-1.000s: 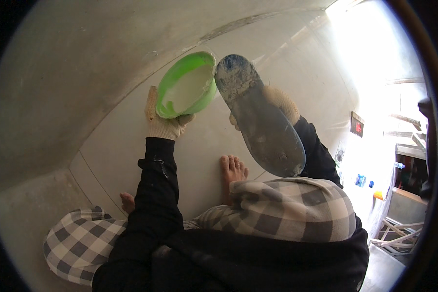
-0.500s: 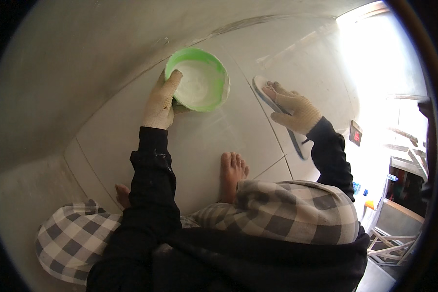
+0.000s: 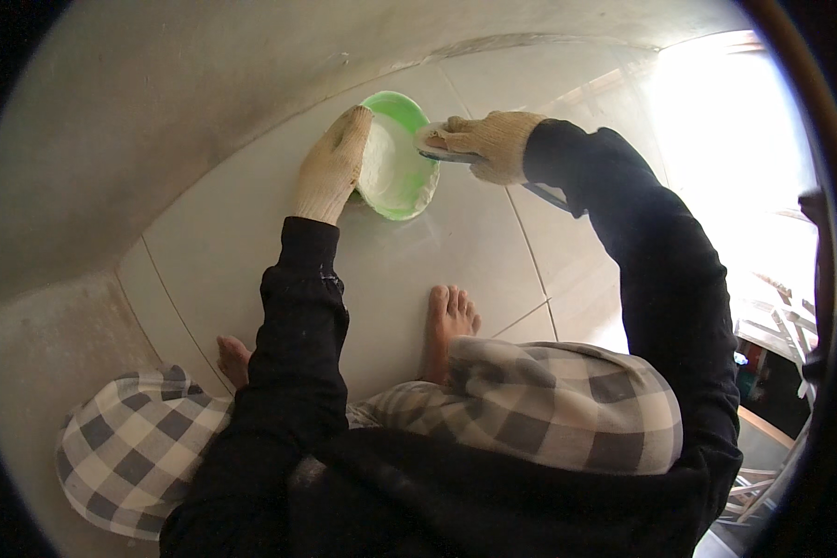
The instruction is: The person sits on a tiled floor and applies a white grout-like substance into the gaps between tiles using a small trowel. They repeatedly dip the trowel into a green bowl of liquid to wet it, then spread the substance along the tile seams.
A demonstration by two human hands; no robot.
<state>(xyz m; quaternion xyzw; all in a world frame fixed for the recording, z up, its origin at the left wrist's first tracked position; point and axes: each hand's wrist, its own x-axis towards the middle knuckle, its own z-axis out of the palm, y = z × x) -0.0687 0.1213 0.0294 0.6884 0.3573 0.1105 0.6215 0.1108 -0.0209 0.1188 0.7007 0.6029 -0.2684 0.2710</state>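
My gloved left hand grips the left rim of a green bowl, its fingers partly hidden. Smooth white paste fills the bowl, which is tilted. In my gloved right hand is a long flat trowel with a rounded front end. That end meets or overlaps the bowl's right rim; whether it touches the paste I cannot tell. The trowel's rear part shows below my right wrist, and its grip is covered by my fingers.
Pale floor tiles lie beneath the bowl, with my bare foot nearby. A smooth grey wall rises at the left and far side. White-framed furniture stands at the right, below a bright opening.
My right hand has swung left and away from me, bringing the trowel to the bowl. My left hand has shifted slightly right, and the bowl is more tilted.
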